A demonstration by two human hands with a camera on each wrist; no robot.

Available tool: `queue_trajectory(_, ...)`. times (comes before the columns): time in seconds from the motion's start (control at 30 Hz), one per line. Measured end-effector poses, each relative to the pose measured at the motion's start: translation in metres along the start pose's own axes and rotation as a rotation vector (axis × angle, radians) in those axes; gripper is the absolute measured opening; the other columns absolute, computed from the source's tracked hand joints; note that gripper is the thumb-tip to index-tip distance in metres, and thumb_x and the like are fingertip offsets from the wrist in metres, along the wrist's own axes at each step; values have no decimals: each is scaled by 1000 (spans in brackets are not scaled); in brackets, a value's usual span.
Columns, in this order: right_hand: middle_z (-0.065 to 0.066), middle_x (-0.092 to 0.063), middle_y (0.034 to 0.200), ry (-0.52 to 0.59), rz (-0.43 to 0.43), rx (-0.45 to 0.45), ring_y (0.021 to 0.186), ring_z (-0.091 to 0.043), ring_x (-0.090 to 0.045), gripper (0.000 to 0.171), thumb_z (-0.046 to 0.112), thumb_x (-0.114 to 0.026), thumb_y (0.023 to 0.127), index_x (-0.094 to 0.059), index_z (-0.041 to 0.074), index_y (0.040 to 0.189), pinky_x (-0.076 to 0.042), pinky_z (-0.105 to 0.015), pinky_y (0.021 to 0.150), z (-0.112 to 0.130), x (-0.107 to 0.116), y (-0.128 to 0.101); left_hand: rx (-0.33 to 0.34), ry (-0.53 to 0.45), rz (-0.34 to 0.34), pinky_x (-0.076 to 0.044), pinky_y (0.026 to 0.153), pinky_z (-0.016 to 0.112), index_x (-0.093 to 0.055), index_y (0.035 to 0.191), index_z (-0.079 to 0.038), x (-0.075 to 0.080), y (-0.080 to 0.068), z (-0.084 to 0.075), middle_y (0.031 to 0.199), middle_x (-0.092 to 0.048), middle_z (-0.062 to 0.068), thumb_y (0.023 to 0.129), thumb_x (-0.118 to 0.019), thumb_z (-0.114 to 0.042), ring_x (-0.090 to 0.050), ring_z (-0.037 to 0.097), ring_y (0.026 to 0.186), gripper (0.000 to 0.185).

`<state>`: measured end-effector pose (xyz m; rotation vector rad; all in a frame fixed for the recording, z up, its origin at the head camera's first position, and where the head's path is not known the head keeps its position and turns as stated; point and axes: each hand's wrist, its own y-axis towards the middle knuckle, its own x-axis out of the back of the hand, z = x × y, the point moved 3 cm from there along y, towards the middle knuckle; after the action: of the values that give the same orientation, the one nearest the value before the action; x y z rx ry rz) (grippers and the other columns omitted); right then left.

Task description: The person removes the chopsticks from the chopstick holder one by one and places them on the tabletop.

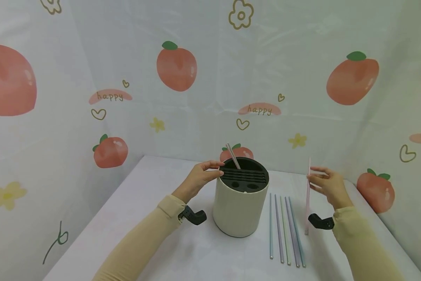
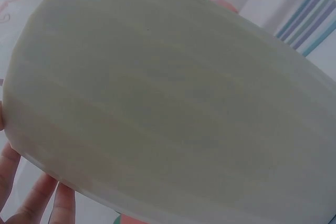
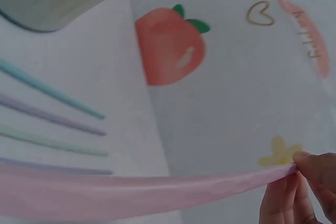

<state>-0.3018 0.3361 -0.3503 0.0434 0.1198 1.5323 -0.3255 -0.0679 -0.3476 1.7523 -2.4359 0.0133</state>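
Observation:
My left hand (image 1: 200, 175) rests at the left rim of a cream utensil holder (image 1: 239, 212) with a black slotted top (image 1: 244, 177). In the left wrist view several of its fingers (image 2: 63, 205) lie along the holder's outer wall. Two pale pink chopsticks (image 1: 232, 155) lean inside its back compartment. To the right, my right hand (image 1: 325, 181) pinches a pink chopstick (image 1: 308, 195) near its upper, thinner end between thumb and fingers. The chopstick stands nearly upright in the head view, its thick end pointing down.
Several blue, purple and green chopsticks (image 1: 284, 230) lie side by side between the holder and my right hand. A white cloth covers the table (image 1: 182, 257). Behind it hangs a white curtain (image 1: 203, 117) printed with peaches and flowers.

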Motion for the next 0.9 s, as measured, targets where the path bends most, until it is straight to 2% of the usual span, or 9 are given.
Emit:
queue_trajectory(0.1,10,-68,83,-159,3,-95,76,-1,-66,26,2,-62,92,-61,6,118,-57,-22,70,-31,5,-5,3,3,-3,-39,108,45,-65,124,-11,-1,0,0,131,-53,11,87,-69,-16,-48,26,123,38)
queue_trajectory(0.2,8,-69,86,-271,20,-183,76,-3,-67,47,4,-61,93,-44,-14,133,-58,-23,72,-55,9,-10,5,1,-8,-38,108,46,-65,124,-11,-1,0,0,132,-52,12,87,-69,-16,-47,27,124,37)
queue_trajectory(0.27,5,-70,86,-317,21,-230,76,-6,-67,55,5,-61,94,-36,-19,137,-58,-24,72,-68,10,-13,4,-1,-13,-37,109,47,-65,124,-11,-1,0,0,133,-52,12,87,-69,-16,-47,28,125,38)
queue_trajectory(0.43,0,-69,85,-392,9,-292,74,-9,-66,50,2,-60,93,-39,-20,132,-58,-25,68,-89,11,-18,4,3,-23,-37,109,48,-66,123,-12,0,2,1,133,-52,12,86,-70,-17,-48,27,124,37)
queue_trajectory(0.63,-3,-68,83,-503,-6,-301,71,-10,-63,46,2,-62,90,-47,-21,126,-56,-25,64,-102,7,-19,7,21,-25,-39,108,48,-66,123,-13,0,2,1,132,-52,12,87,-70,-19,-53,27,120,37)
queue_trajectory(0.9,-4,-68,80,-507,-5,-306,70,-11,-64,46,0,-65,85,-48,-21,122,-57,-25,63,-107,2,-18,11,26,-22,-38,108,49,-66,123,-15,0,2,2,132,-53,10,86,-70,-19,-53,27,121,37)
